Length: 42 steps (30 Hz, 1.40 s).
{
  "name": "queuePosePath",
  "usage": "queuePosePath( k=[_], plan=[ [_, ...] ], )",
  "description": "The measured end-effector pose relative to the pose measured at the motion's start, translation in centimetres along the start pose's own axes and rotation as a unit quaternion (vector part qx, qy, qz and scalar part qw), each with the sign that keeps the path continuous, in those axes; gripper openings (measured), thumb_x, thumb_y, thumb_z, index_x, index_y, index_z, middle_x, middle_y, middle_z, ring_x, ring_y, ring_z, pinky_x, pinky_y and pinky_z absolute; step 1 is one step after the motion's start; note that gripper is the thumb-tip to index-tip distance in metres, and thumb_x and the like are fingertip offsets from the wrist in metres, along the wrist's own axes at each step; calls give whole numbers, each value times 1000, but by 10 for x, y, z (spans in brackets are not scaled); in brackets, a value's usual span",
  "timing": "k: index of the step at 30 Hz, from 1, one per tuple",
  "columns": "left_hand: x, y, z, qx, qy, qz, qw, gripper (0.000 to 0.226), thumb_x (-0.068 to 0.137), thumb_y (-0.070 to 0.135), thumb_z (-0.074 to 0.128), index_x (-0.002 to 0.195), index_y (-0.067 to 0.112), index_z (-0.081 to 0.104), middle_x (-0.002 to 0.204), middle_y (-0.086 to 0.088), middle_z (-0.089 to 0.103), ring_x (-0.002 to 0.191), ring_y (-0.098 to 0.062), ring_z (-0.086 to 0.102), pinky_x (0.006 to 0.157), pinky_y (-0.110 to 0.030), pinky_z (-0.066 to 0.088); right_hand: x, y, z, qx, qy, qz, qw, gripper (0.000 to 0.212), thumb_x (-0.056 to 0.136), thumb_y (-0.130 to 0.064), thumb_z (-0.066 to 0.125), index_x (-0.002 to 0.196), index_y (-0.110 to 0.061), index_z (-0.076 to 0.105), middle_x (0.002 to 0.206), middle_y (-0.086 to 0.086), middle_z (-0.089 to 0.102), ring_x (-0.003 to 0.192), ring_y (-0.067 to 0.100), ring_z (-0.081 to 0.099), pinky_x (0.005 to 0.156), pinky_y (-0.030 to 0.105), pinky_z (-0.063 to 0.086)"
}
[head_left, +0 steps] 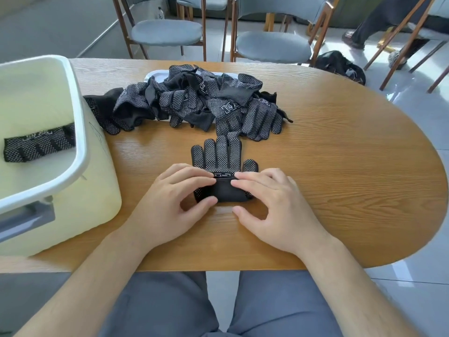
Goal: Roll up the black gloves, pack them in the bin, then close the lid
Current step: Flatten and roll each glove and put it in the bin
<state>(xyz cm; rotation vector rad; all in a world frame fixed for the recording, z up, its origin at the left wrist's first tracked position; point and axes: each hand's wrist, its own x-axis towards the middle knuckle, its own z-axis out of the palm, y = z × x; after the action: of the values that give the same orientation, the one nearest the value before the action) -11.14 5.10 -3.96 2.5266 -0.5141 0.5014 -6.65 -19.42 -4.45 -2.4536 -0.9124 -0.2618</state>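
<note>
A wooden counter (340, 178) carries an open pale bin (81, 132) at the left, one rolled glove (38, 147) inside; a heap of black gloves (206, 100) lies mid-counter. Nearer, a single glove (218, 154) lies flat, cuff end rolled; the left hand (170, 205) and right hand (274, 210) pinch that roll, fingers curled over it.

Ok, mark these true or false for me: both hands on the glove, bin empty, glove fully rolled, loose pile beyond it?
The left hand and right hand both hold the glove: true.
The bin is empty: false, one rolled glove lies in it.
The glove is fully rolled: false, only its cuff end is rolled.
The loose pile lies beyond the glove: true.
</note>
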Motion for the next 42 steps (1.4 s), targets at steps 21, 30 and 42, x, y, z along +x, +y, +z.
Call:
queuePosePath(
  k=[21, 30, 42],
  plan=[
    [-2, -4, 5, 27, 21, -18, 999, 28, 94, 32, 69, 118, 17, 72, 108, 11, 71, 107, -17, 63, 88, -44, 53, 5, 2, 3, 47, 66, -6, 997, 35, 93, -43, 61, 120, -25, 74, 112, -30, 65, 101, 13, 57, 90, 37, 50],
    [16, 4, -7, -134, 0, -155, 979, 27, 93, 33, 68, 119, 37, 63, 90, 12, 65, 73, -12, 57, 66, -19, 46, 21, 0, -11, 149, -8, 83, 985, 25, 96, -37, 67, 119, -43, 60, 95, -13, 62, 85, -5, 53, 71, 9, 35],
    [15, -8, 1, 31, -5, -13, 999, 44, 92, 51, 65, 121, 19, 72, 115, 8, 63, 103, -10, 52, 97, -24, 43, 24, 16, -5, 20, -14, -24, 999, 42, 90, -44, 64, 129, -28, 70, 131, -18, 62, 119, 14, 53, 100, 36, 47]
  ],
)
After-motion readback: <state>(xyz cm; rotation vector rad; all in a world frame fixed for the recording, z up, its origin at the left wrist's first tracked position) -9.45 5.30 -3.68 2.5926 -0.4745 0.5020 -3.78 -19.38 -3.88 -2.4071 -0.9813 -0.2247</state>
